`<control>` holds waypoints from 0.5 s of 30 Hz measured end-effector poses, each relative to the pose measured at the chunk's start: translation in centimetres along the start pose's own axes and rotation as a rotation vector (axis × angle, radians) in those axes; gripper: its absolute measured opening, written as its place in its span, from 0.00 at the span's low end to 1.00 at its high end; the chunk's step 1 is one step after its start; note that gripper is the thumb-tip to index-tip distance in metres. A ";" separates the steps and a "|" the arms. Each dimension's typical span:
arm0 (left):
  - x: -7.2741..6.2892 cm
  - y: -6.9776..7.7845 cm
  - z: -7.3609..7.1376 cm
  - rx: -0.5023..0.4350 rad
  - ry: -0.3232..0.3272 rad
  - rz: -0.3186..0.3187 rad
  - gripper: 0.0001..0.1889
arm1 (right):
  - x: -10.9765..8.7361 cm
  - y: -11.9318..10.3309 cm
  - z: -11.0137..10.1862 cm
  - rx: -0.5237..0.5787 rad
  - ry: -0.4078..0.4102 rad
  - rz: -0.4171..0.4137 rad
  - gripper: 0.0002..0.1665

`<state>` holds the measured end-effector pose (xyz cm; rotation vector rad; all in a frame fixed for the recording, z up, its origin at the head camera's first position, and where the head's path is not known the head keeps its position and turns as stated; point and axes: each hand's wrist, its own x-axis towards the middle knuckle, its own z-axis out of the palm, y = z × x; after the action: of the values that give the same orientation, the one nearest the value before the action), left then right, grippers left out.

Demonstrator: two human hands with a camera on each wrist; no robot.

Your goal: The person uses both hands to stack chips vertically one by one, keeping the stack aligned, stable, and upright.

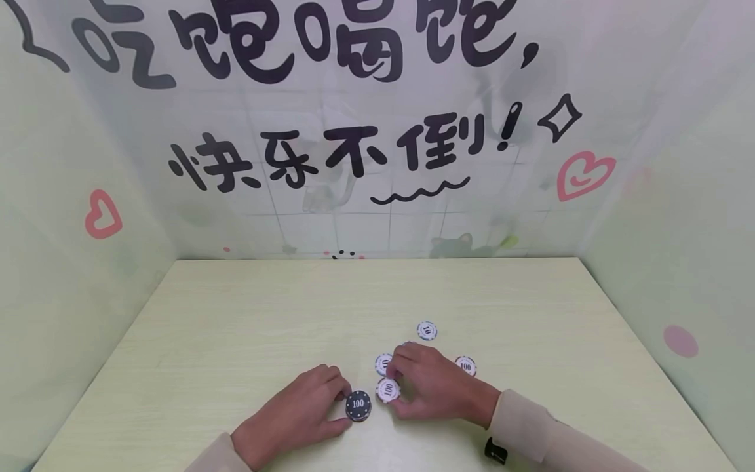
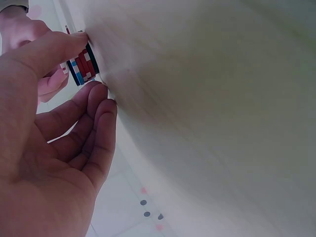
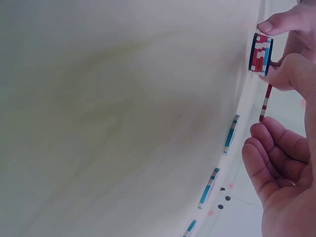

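A short stack of poker chips point(image 1: 358, 405) with a black "100" chip on top stands on the table; red, white and blue edges show in its side point(image 3: 260, 54). My left hand point(image 1: 303, 410) holds this stack from the left, thumb on the near side and curled fingers on the far side. Just right of it, my right hand point(image 1: 433, 383) pinches a white-faced "100" chip with a red-and-white edge point(image 3: 265, 103) between thumb and fingertips. That chip is raised above the table, beside the stack's top. A blue-edged chip point(image 1: 384, 364) lies behind, partly covered by the right fingers.
Farther back lies a "10" chip point(image 1: 427, 330), and a "100" chip point(image 1: 466, 366) lies beyond the right wrist. Another chip point(image 1: 408, 343) peeks out behind the right hand. Printed walls point(image 1: 354, 229) enclose the pale table point(image 1: 236, 314) at the back and sides.
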<state>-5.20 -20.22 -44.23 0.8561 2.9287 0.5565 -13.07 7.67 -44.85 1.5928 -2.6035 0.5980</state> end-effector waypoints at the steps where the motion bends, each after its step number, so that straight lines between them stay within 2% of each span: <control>1: 0.0 0.0 0.0 0.000 0.001 0.001 0.17 | 0.1 -0.1 0.0 0.001 0.001 -0.004 0.16; 9: -0.2 0.0 0.0 -0.014 0.012 0.013 0.17 | 0.5 -0.5 0.1 0.017 -0.013 -0.013 0.17; 15: -0.1 -0.1 0.1 0.004 0.038 0.036 0.16 | 0.9 -0.6 0.4 -0.001 0.023 -0.056 0.16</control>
<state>-5.15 -20.36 -44.38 0.9097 2.9550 0.5759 -12.91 6.54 -44.82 1.6418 -2.5336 0.6073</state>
